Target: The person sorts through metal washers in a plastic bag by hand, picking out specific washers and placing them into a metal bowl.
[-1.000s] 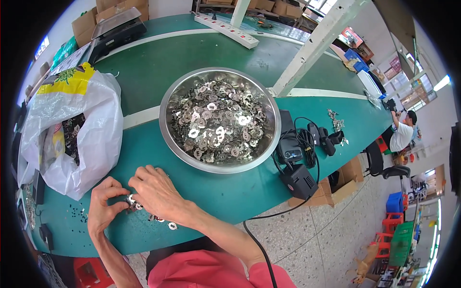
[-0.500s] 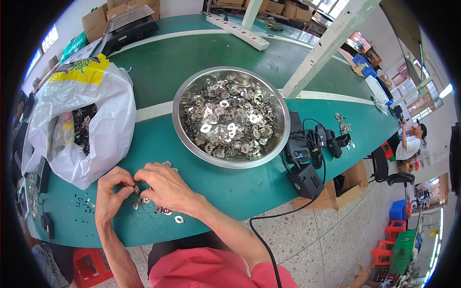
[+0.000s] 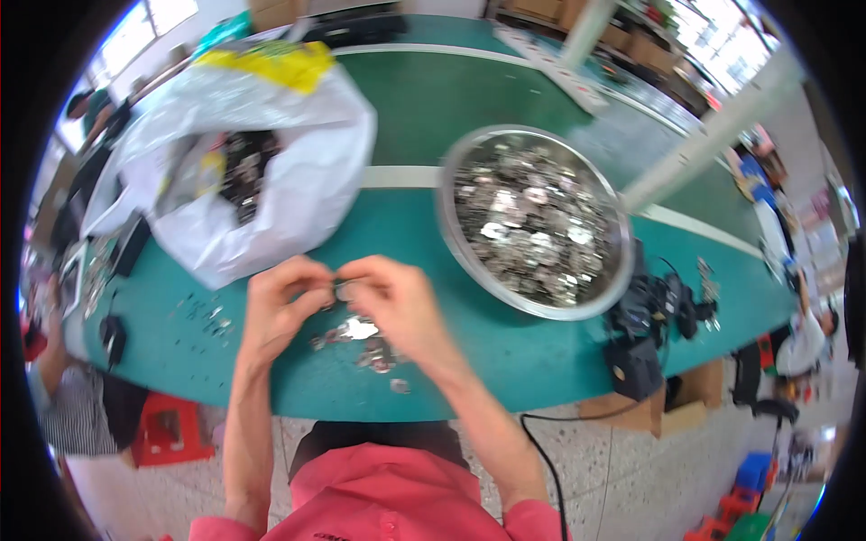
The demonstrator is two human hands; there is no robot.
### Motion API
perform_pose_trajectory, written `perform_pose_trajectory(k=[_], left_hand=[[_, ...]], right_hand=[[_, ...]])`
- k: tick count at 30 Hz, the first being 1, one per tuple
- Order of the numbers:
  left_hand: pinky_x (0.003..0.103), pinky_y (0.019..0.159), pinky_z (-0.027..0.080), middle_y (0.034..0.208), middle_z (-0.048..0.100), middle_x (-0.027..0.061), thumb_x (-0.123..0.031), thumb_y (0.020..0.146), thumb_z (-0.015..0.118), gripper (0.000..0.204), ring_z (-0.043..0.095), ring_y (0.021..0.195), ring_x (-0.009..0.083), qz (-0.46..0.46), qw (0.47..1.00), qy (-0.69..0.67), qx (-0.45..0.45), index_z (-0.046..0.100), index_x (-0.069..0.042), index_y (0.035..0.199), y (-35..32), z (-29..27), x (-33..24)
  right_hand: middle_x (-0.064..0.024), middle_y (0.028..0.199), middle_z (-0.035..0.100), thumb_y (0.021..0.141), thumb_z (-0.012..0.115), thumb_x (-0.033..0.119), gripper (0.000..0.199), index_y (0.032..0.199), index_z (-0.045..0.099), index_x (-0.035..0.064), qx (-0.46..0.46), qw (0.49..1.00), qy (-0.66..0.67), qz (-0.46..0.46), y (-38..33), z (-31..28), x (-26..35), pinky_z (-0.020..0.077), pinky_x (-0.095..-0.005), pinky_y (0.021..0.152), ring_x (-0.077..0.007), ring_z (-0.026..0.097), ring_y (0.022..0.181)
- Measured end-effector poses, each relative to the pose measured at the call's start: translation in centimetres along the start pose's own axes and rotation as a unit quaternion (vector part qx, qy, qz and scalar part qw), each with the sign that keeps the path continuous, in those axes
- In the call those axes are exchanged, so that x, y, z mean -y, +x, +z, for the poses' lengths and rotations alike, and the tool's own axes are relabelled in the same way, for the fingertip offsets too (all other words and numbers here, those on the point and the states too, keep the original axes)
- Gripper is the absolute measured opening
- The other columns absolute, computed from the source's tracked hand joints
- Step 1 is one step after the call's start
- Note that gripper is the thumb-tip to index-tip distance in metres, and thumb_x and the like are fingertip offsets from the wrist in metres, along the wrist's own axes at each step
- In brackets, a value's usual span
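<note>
My left hand [image 3: 281, 305] and my right hand [image 3: 397, 302] are close together above the green table [image 3: 397, 225], fingertips almost meeting. The thumb and fingers of the right one pinch a small silvery metal piece [image 3: 344, 291]. The left one is also closed in a pinch; what lies between its fingertips is too blurred to make out. Below the hands a small heap of shiny metal pieces [image 3: 361, 330] lies on the table, with one loose piece [image 3: 400, 386] nearer the front edge. To the right stands a steel bowl [image 3: 448, 239] filled with similar flat metal pieces.
A white plastic bag [image 3: 311, 203] with dark parts inside stands open at the left. Tiny dark and silvery bits [image 3: 216, 320] are scattered before it. Black devices with cables [image 3: 634, 365] sit right of the bowl. A white post [image 3: 713, 135] rises behind. Another person [image 3: 77, 415] is at far left.
The view has swung left, so bag, bowl and table appear farther right. My hands remain pinched; the fingertips now meet side by side, and the right hand no longer covers the heap as much.
</note>
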State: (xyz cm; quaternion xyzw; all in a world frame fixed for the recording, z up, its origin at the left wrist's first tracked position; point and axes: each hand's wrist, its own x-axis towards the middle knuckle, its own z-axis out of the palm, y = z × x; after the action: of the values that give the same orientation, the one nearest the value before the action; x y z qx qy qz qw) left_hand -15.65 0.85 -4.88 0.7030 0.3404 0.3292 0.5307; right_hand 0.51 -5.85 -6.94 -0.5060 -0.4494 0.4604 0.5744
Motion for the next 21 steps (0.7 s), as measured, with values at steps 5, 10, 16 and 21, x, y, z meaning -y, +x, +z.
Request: perform_pose_trajectory(k=[5,10,16,21], left_hand=[[0.025,0.069,0.049,0.082,0.062,0.0056,0.009,0.074,0.063,0.016,0.061,0.075,0.012,0.014,0.996,-0.077,-0.048,0.065,0.004,0.089,-0.1,0.0,0.5],[0.024,0.07,0.049,0.085,0.062,0.0067,0.009,0.075,0.063,0.016,0.061,0.076,0.0129,0.055,0.994,-0.074,-0.065,0.064,0.004,0.09,-0.4,0.1,0.6],[0.024,0.07,0.049,0.085,0.062,0.0071,0.008,0.075,0.062,0.016,0.061,0.078,0.0127,0.086,0.992,-0.037,-0.089,0.065,0.003,0.09,-0.4,0.4,0.2],[0.027,0.069,0.048,0.082,0.063,0.0077,0.007,0.072,0.063,0.019,0.06,0.076,0.0155,0.152,0.987,0.019,-0.055,0.067,0.001,0.09,-0.4,0.6,0.2]], right_hand=[[-0.0091,0.086,0.064,0.087,0.055,0.006,0.021,0.104,0.06,-0.0044,0.032,0.99,0.085,0.104,-0.3,-0.1,1.9,0.0514,-0.0235,0.066,-0.0117,0.061,0.073],[-0.0109,0.096,0.062,0.088,0.052,0.004,0.025,0.112,0.055,-0.005,0.069,0.967,0.187,0.158,-0.2,-0.3,1.6,0.0528,-0.0247,0.073,-0.0151,0.063,0.08],[-0.0132,0.1,0.062,0.09,0.051,0.006,0.027,0.115,0.053,-0.0051,0.086,0.956,0.229,0.162,0.0,-0.3,1.2,0.0536,-0.0282,0.079,-0.0183,0.064,0.086],[-0.0122,0.099,0.062,0.091,0.052,0.01,0.027,0.114,0.055,-0.0038,0.098,0.929,0.314,0.17,0.1,-0.3,0.8,0.0532,-0.0295,0.082,-0.0184,0.063,0.087]])
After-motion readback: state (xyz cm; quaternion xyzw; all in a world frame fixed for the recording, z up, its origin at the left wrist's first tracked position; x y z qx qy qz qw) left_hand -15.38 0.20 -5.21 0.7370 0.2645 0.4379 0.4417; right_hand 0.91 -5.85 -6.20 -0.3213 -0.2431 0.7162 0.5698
